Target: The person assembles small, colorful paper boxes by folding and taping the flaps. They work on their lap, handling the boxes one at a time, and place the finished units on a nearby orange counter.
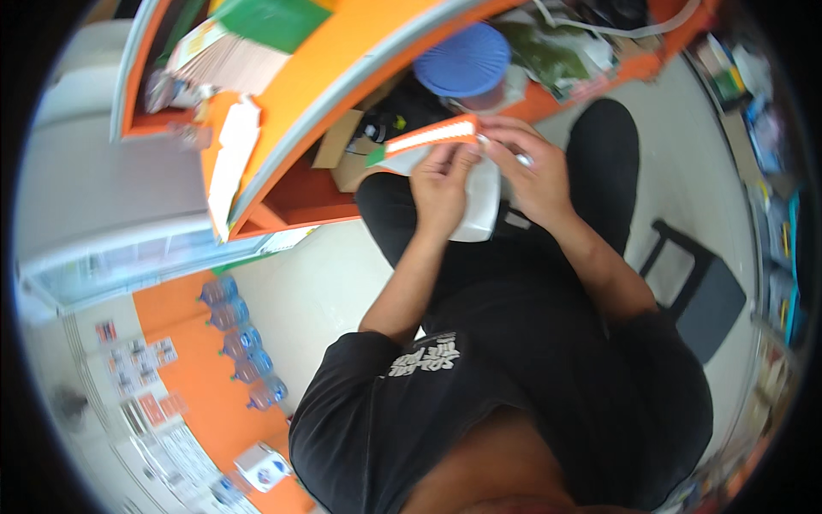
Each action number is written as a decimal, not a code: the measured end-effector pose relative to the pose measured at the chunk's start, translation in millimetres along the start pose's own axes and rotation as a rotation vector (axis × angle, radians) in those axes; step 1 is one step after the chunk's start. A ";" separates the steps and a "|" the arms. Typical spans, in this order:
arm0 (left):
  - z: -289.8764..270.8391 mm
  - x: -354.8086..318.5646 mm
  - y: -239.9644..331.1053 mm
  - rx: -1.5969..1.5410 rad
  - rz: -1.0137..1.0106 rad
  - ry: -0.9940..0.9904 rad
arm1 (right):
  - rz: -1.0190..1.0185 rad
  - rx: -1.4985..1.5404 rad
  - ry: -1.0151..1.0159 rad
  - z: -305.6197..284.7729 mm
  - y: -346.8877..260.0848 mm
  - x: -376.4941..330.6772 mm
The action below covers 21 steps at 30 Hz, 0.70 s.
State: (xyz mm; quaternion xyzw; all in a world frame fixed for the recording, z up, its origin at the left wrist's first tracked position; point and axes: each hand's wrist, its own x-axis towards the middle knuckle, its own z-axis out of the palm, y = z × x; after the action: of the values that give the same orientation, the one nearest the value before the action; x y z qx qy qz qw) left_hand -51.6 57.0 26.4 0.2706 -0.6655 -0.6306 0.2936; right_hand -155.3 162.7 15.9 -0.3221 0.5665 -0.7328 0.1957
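Both hands meet over the person's lap, fingers curled in a narrow pinch. The left hand (441,184) grips the near edge of an orange and white carton (428,137), a long flat pack with a green end pointing left. The right hand (533,171) closes on the carton's right end, fingertips bent over its corner. Just under the hands a white container (481,206) rests on the black trousers, partly hidden by the left wrist.

Beyond the hands, far in the scene, curves an orange counter (342,68) with a grey edge band. On it sits a round blue ribbed lid (464,60), with green leaflets (548,56) to its right and a stack of booklets (231,56) with a green cover to its left. A brown cardboard piece (338,141) leans in the shelf below the counter.

Pale floor (317,291) spreads to the left, where blue water bottles (240,343) stand in a row against an orange wall panel. A dark stool (698,295) stands to the right.
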 end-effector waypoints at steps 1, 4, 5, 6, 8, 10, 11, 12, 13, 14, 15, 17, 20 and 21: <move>-1.0 -0.5 -0.6 0.020 0.008 0.011 | 0.033 0.015 -0.024 -0.3 -1.1 0.6; -2.2 -0.9 -2.6 0.015 0.051 0.048 | 0.111 -0.038 -0.061 -2.1 -3.6 5.8; -2.3 -1.6 -3.9 -0.004 0.064 0.047 | 0.153 -0.064 -0.052 -1.9 -3.5 6.8; -2.2 -2.3 -4.9 0.024 0.035 0.050 | 0.123 -0.086 -0.054 -1.7 -3.6 7.3; -4.6 -4.9 -7.5 -0.034 0.034 0.028 | 0.066 -0.135 -0.044 2.2 -1.7 6.5; -9.5 -7.1 -9.9 -0.108 0.033 -0.004 | 0.104 -0.057 -0.032 7.4 0.4 1.8; -11.6 -7.4 -10.9 -0.107 0.035 0.014 | 0.125 -0.019 -0.024 10.2 1.7 -0.6; -14.1 -7.1 -11.6 -0.111 0.035 0.022 | 0.099 -0.040 -0.042 12.6 3.5 -1.7; -15.6 -7.5 -11.5 -0.147 0.055 0.029 | 0.078 -0.079 -0.050 15.0 5.3 -2.9; -16.8 -7.3 -10.5 0.001 0.131 0.033 | 0.055 -0.118 -0.058 18.0 7.9 -2.6; -18.6 -8.2 -7.8 0.118 0.224 0.040 | 0.033 -0.181 -0.047 20.2 10.7 -0.8; -21.7 -10.0 3.1 0.357 0.400 0.054 | -0.025 -0.244 0.014 24.6 17.0 6.6; -44.4 -30.1 37.3 0.542 0.043 -0.413 | -0.157 -0.314 0.123 27.5 26.9 30.0; -55.5 -40.5 52.4 0.525 0.092 -0.587 | -0.154 -0.355 0.096 27.0 28.5 38.1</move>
State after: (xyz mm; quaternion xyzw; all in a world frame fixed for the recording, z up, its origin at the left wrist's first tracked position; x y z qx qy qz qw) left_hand 17.2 51.9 78.5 0.1146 -0.8713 -0.4755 0.0396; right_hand -166.0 110.9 2.2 -0.3586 0.6693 -0.6487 0.0519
